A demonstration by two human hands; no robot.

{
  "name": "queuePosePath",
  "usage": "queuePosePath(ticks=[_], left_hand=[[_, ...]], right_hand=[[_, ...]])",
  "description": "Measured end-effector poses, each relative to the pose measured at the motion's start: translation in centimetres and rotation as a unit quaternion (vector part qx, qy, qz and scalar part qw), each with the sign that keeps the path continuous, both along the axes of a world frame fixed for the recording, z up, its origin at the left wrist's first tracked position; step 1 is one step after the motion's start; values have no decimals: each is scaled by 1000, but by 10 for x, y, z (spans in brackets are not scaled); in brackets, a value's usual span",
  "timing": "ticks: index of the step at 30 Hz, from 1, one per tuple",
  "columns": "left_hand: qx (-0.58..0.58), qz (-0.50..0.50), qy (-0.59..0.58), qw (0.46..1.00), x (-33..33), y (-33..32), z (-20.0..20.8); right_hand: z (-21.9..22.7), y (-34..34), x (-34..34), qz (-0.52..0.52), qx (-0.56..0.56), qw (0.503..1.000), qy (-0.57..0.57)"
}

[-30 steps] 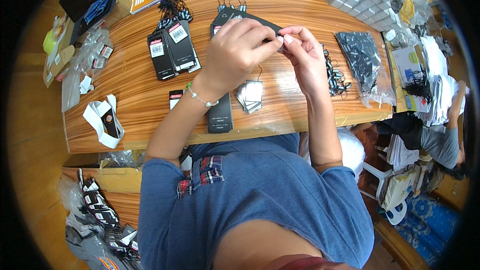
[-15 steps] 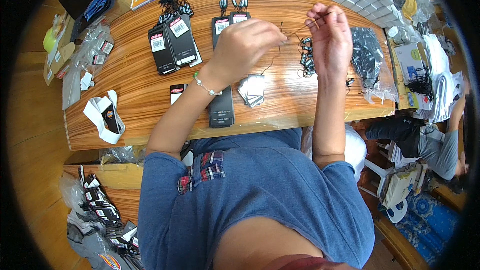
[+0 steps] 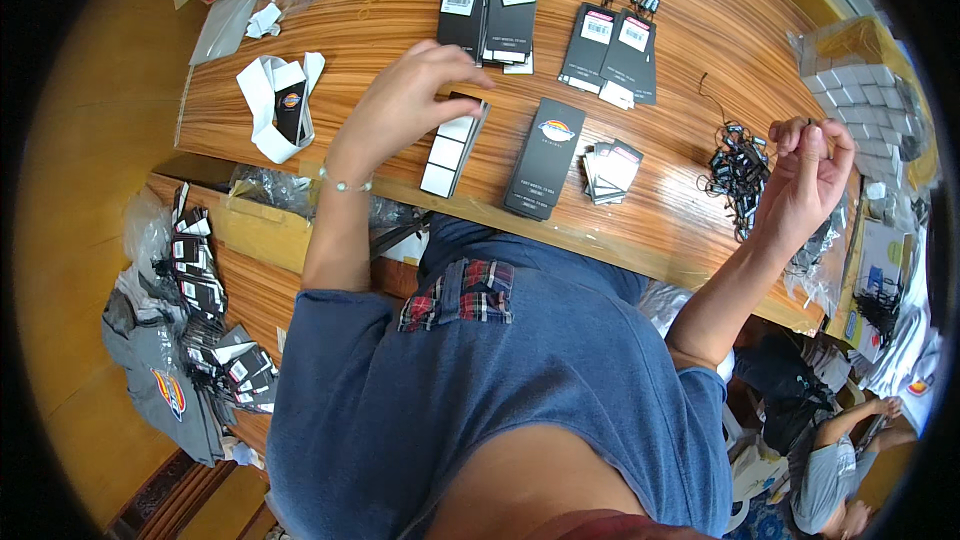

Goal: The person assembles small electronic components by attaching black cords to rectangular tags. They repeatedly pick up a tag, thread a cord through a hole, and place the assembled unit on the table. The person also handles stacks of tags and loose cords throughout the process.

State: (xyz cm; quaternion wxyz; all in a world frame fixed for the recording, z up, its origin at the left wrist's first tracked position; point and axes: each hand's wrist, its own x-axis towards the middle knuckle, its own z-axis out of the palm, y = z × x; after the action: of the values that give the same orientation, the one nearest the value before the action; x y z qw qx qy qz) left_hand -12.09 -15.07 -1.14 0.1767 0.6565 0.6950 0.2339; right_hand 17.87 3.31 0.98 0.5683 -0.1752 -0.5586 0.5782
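Note:
My left hand (image 3: pixel 420 90) hovers with thumb and fingers apart at the far end of a narrow stack of black-and-white cards (image 3: pixel 447 160); whether the thumb touches the stack I cannot tell. Over on the right, my right hand (image 3: pixel 812 165) is closed, fingertips pressed to the thumb, beside a heap of black cords with small clips (image 3: pixel 738 170). What it pinches, if anything, is too small to make out. Between the hands lie a stack of black hang tags (image 3: pixel 545 160) and a small fan of white and grey cards (image 3: pixel 612 172).
Farther back lie stickered black tags with cords (image 3: pixel 610 50) and a thicker stack of black tags (image 3: pixel 487 15). A white strip roll (image 3: pixel 268 110) rests at the left. Small white boxes (image 3: pixel 865 100) stand at the right. Another person (image 3: pixel 835 460) sits at lower right.
My head view has swung left. The hands have parted: the cord stretched between them is gone from view. My left hand has moved to the black-and-white card stack, my right to the cord heap.

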Motion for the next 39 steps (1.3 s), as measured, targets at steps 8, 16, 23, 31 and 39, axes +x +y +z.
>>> queuePosePath(ticks=[8, 16, 23, 31, 39], left_hand=[[-49, 70, 49, 995, -11, -35, -34], [78, 117, -257, 956, 6, -25, -15], [198, 76, -360, 909, 76, 67, 20], [225, 29, -353, 908, 119, 98, 21], [222, 29, -352, 909, 124, 97, 22]], right_hand=[[-8, -5, -4, 1, -52, 993, -106], [-6, -19, -16, 5, -22, 986, -164], [-4, -30, -38, 4, 0, 990, -142], [-2, -37, -46, -161, 170, 944, -232], [-6, -36, -46, -166, 158, 946, -229]])
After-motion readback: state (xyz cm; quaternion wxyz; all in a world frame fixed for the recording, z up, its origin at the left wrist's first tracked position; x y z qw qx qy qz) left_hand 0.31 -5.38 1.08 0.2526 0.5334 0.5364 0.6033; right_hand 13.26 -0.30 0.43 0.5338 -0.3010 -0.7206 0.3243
